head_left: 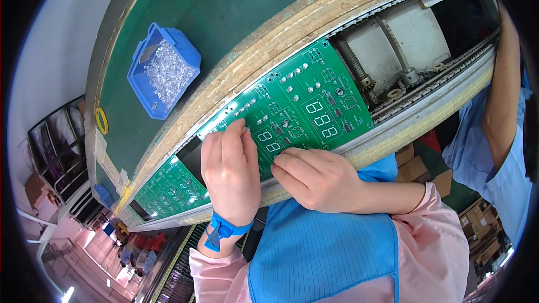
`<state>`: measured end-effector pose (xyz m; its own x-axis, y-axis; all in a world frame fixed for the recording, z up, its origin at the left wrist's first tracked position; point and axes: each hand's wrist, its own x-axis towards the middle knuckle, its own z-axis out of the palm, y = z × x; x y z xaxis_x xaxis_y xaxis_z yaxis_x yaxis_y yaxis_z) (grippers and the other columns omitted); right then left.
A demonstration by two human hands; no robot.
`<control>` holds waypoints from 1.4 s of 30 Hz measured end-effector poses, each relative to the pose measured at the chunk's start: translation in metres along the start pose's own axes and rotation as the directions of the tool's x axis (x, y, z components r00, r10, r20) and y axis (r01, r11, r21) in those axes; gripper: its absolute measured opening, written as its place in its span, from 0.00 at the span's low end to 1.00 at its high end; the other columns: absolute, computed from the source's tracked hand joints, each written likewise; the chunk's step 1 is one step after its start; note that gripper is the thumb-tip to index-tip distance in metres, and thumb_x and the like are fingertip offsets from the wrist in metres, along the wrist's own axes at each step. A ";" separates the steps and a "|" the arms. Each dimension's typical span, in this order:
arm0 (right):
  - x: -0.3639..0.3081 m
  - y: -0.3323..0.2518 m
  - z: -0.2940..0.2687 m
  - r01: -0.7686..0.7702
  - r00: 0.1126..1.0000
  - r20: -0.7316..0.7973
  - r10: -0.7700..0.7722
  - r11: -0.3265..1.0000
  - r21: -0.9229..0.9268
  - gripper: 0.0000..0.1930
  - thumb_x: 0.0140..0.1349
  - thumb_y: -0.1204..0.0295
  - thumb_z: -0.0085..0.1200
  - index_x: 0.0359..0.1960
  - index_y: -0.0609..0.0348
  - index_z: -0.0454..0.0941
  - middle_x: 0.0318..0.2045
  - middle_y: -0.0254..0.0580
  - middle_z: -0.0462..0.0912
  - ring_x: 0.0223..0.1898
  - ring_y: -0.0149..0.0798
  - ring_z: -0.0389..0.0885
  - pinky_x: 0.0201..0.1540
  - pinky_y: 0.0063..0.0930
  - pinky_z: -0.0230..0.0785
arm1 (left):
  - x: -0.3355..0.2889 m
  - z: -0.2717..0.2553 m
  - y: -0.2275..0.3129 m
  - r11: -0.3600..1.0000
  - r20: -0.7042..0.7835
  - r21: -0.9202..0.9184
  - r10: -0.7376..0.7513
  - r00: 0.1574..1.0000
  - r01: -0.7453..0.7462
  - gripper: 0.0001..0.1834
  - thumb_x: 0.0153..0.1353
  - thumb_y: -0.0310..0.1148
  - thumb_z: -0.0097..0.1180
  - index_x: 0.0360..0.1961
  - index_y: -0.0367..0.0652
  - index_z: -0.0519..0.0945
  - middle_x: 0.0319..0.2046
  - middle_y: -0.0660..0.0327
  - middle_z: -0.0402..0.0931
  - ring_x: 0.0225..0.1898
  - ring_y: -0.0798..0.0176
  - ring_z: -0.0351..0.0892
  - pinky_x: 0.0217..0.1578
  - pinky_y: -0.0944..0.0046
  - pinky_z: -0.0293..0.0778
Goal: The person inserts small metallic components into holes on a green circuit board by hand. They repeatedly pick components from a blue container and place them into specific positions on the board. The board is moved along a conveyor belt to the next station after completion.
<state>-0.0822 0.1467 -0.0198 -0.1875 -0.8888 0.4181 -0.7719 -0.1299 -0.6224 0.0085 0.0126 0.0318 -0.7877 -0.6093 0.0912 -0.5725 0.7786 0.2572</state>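
Along the conveyor frame [393, 120], a green circuit board [303, 98] is riding on the two rails, its edges resting on them so the populated face is lying open to the hands. Behind the board, a green work surface [224, 5] is carrying a blue bin [185, 50] of small clear parts, sitting near enough to reach. Left of the board, a second green board [174, 185] is waiting on the same rails. At the board's near edge, the left hand [231, 174] is lying flat, fingers pressed together, steadying it. Beside it, the right hand [317, 179] is curling its fingers together, tips pressing down near the edge; whether they are pinching a part I cannot tell. Farther right of the board, another person's arm [502, 101] is reaching up.
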 end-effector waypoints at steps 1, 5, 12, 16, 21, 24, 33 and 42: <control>0.000 0.000 -0.001 -0.003 1.000 0.002 0.003 1.000 0.004 0.14 0.48 0.70 0.56 0.36 0.65 0.80 0.41 0.44 0.80 0.43 0.39 0.81 0.40 0.25 0.75 | 0.002 -0.001 0.001 1.000 0.009 0.016 0.022 1.000 -0.022 0.12 0.55 0.18 0.64 0.42 0.36 0.81 0.30 0.56 0.80 0.30 0.60 0.79 0.31 0.62 0.74; 0.002 0.000 -0.002 -0.022 1.000 0.003 0.022 1.000 0.013 0.13 0.49 0.71 0.55 0.36 0.63 0.82 0.40 0.42 0.81 0.40 0.37 0.84 0.36 0.24 0.77 | 0.000 0.002 0.003 1.000 -0.009 -0.005 -0.005 1.000 0.005 0.11 0.54 0.18 0.65 0.40 0.33 0.81 0.28 0.53 0.79 0.30 0.51 0.78 0.31 0.57 0.75; 0.002 -0.001 -0.004 -0.028 0.999 0.045 0.028 0.999 0.015 0.15 0.49 0.71 0.56 0.39 0.61 0.83 0.44 0.40 0.82 0.42 0.36 0.81 0.38 0.23 0.76 | -0.008 -0.001 0.000 0.993 -0.015 0.010 -0.115 0.993 0.116 0.14 0.49 0.21 0.71 0.38 0.35 0.83 0.29 0.56 0.82 0.30 0.61 0.83 0.30 0.65 0.76; 0.005 -0.002 -0.006 -0.058 0.994 0.094 0.059 0.998 -0.012 0.16 0.52 0.69 0.55 0.43 0.59 0.83 0.51 0.39 0.81 0.46 0.39 0.76 0.40 0.27 0.73 | -0.020 -0.017 -0.001 0.975 0.006 -0.078 -0.206 0.978 0.206 0.13 0.51 0.22 0.71 0.39 0.34 0.84 0.31 0.57 0.84 0.31 0.64 0.83 0.33 0.67 0.77; 0.006 -0.005 -0.018 -0.126 0.969 0.197 0.147 0.985 -0.115 0.22 0.48 0.64 0.66 0.48 0.52 0.83 0.58 0.29 0.79 0.47 0.46 0.72 0.44 0.36 0.70 | -0.047 -0.030 -0.037 0.886 -0.181 -0.191 -0.454 0.872 0.422 0.08 0.59 0.23 0.64 0.40 0.36 0.85 0.32 0.55 0.84 0.32 0.61 0.83 0.36 0.64 0.77; 0.008 -0.005 -0.036 -0.158 0.970 0.152 0.190 0.967 -0.200 0.23 0.50 0.64 0.64 0.48 0.56 0.82 0.56 0.35 0.79 0.48 0.47 0.73 0.44 0.36 0.70 | -0.079 -0.036 -0.094 0.808 -0.321 -0.252 -0.589 0.742 0.532 0.12 0.64 0.29 0.62 0.45 0.33 0.84 0.37 0.52 0.85 0.36 0.63 0.83 0.43 0.63 0.77; -0.007 0.020 -0.089 -0.383 0.905 -0.040 0.423 0.771 -0.508 0.28 0.57 0.66 0.64 0.59 0.61 0.74 0.56 0.46 0.80 0.54 0.59 0.69 0.59 0.49 0.63 | -0.220 -0.033 -0.321 0.298 -0.520 0.328 -0.735 0.435 0.896 0.46 0.68 0.65 0.41 0.67 0.29 0.65 0.65 0.35 0.63 0.67 0.37 0.61 0.68 0.46 0.56; -0.007 0.063 -0.095 -0.571 0.809 -0.265 0.525 0.596 -0.564 0.28 0.64 0.66 0.57 0.63 0.66 0.68 0.64 0.62 0.68 0.65 0.68 0.61 0.68 0.54 0.54 | -0.239 -0.024 -0.316 0.212 -0.350 0.164 -0.901 0.258 0.963 0.43 0.70 0.62 0.38 0.66 0.29 0.67 0.63 0.34 0.66 0.64 0.33 0.65 0.64 0.42 0.61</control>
<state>-0.1873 0.1863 0.0012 -0.7176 -0.6709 0.1867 -0.6957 0.6782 -0.2368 0.3832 -0.0910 -0.0478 0.3925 -0.9108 0.1283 -0.9175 -0.3975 -0.0156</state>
